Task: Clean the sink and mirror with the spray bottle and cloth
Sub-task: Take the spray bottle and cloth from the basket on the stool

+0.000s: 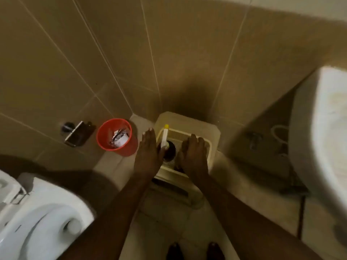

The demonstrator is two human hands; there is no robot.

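Observation:
A cream plastic basket (pixel 189 132) sits on a cream stool (pixel 202 122) in the tiled corner. A slim white bottle (pixel 165 136) with a yellow top lies in the basket next to a dark round object (pixel 171 149). My left hand (pixel 148 152) reaches along the basket's left edge with its fingers stretched out, the thumb close to the bottle. My right hand (pixel 194 154) rests palm down over the right half of the basket, fingers extended. The white sink (pixel 326 132) juts in at the right edge. No mirror and no clear cloth are in view.
A red bin (pixel 105 139) with rubbish stands left of the stool against the wall. A white toilet (pixel 37 222) fills the lower left. A metal paper holder (pixel 75 133) is fixed to the left wall. Pipes (pixel 281 139) run under the sink. My feet (pixel 195 250) show at the bottom.

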